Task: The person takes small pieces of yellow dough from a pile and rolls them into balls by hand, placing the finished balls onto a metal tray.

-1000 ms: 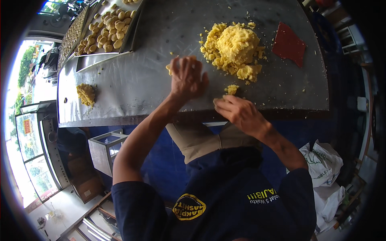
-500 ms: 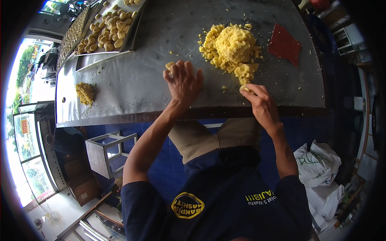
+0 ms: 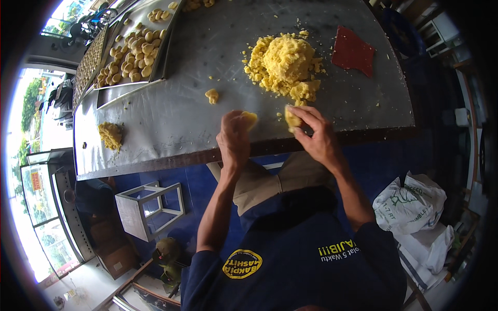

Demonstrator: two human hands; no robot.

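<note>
A heap of crumbly yellow dough (image 3: 285, 59) sits on the metal-topped table (image 3: 207, 122), with loose crumbs round it. Close to the table's near edge, my left hand (image 3: 233, 140) is closed with a yellow dough piece (image 3: 250, 119) showing at its fingers. To its right, my right hand (image 3: 317, 136) pinches another yellow dough lump (image 3: 292, 118) between thumb and fingers, just in front of the heap. A small folded-looking dough piece (image 3: 211, 96) lies alone beyond my left hand, touched by neither hand.
A tray of pale round dough balls (image 3: 135, 57) stands at the far left, another full tray (image 3: 88, 65) beside it. A smaller yellow clump (image 3: 109, 136) lies near the left edge. Right of the heap is a red flat scraper (image 3: 353, 51). A white stool frame (image 3: 150, 207) stands below.
My left hand has left the small dough piece and come nearer and rightward, now with yellow dough in it. The right hand has shifted left with its lump, so the hands are closer together.
</note>
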